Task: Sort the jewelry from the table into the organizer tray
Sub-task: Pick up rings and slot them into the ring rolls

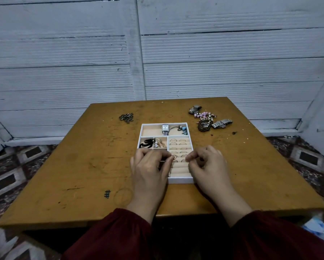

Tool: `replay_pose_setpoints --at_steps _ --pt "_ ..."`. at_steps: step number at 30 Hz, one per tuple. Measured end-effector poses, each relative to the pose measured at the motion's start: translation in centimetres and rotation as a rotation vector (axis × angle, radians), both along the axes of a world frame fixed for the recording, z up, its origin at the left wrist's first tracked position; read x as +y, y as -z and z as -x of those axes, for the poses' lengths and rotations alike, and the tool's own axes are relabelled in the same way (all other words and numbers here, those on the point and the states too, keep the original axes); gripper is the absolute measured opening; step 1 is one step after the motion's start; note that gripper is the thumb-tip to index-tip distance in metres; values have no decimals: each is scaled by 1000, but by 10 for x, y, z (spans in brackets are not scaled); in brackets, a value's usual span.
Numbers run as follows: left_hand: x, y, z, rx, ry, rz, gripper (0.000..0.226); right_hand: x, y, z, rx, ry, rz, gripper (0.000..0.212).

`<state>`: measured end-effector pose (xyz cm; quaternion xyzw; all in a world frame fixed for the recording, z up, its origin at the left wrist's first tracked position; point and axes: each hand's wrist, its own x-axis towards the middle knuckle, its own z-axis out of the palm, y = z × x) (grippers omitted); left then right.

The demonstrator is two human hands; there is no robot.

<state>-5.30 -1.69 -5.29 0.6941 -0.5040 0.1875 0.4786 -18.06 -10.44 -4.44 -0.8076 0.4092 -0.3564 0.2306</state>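
left hand (150, 162): over the near-left part of the tray, fingers curled, thumb and forefinger pinching a ring (173, 157) right at the ring rolls
right hand (208, 162): over the tray's near-right edge, fingers curled, thumb and forefinger tips together – can't tell if anything is in them
organizer tray (181, 180): white rim, beige lining, mid-table, just ahead of both hands
ring rolls (180, 170): right section of the tray; seated rings (177, 144) in pairs down the far rows, near rows bare
far compartment: square-faced watch (165, 128) beside a bangle (176, 127) with a blue charm (183, 130)
left compartments: black cord (147, 143) in one; small earrings (160, 143) in the one next to it
loose ring (170, 115): on the table, just beyond the tray's far edge
left pile (126, 117): dark metal bits, far left of the tray, well apart – type unclear
right pile: metal watch (195, 108), pink bead string (204, 115), oval brooch-like piece (204, 125), steel watch band (222, 123), all touching or nearly so
table (82, 166): ochre wood, scuffed, "#" mark (107, 194) near the left wrist
sleeves (119, 235): dark red
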Motion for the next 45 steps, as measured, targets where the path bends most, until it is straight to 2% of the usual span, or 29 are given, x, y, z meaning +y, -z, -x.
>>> replay_pose_setpoints --at_steps 7,10,13,20,39,43,45 --pt "0 2 -2 26 15 -4 17 1 -1 1 -5 36 40 20" --pt "0 3 -2 30 34 -21 18 -2 0 6 157 121 90 33" --pt "0 2 -2 42 35 -60 17 -7 2 10 365 175 39 47" --pt "0 2 -2 18 29 -142 9 -13 5 7 529 130 -39 51" --pt "1 -2 -1 50 -15 -267 5 -12 6 7 509 142 -17 47" --pt "1 -2 1 47 -17 -251 18 -11 6 7 509 139 -19 48" --pt "1 -2 1 37 -24 -250 17 -11 6 8 508 141 -19 48"
